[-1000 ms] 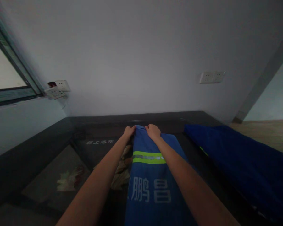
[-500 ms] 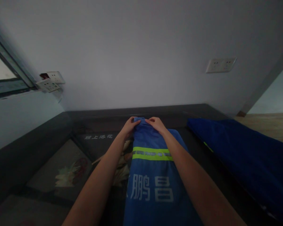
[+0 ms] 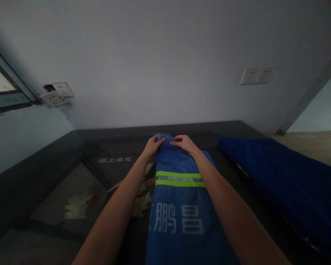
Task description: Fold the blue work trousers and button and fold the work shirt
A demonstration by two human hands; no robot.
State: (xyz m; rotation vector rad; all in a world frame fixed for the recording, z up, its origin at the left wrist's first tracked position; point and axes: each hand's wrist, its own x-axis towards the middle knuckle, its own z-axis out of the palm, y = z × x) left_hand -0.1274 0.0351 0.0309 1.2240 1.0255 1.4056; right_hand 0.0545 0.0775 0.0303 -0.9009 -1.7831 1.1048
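A blue work jacket (image 3: 179, 198) lies folded lengthwise on the dark tabletop (image 3: 99, 143), its yellow-green reflective stripe and white lettering facing up. At its far end, the collar, my left hand (image 3: 152, 145) pinches the left corner between thumb and fingers. My right hand (image 3: 185, 143) grips the cloth just right of it, thumb and fingertips closed on the fabric. Both forearms reach along the jacket's two sides, and the right one covers part of its right edge. The jacket's near end runs out of view at the bottom.
Another blue garment (image 3: 281, 176) lies on the table at the right. Behind the table stands a pale wall with a socket plate (image 3: 257, 75) at right and loose sockets (image 3: 56, 96) at left. A window (image 3: 8, 84) is at the far left.
The collar end stands slightly higher, with more cloth showing above my fingers. My right hand has shifted a little to the right. Both hands keep their hold on the jacket.
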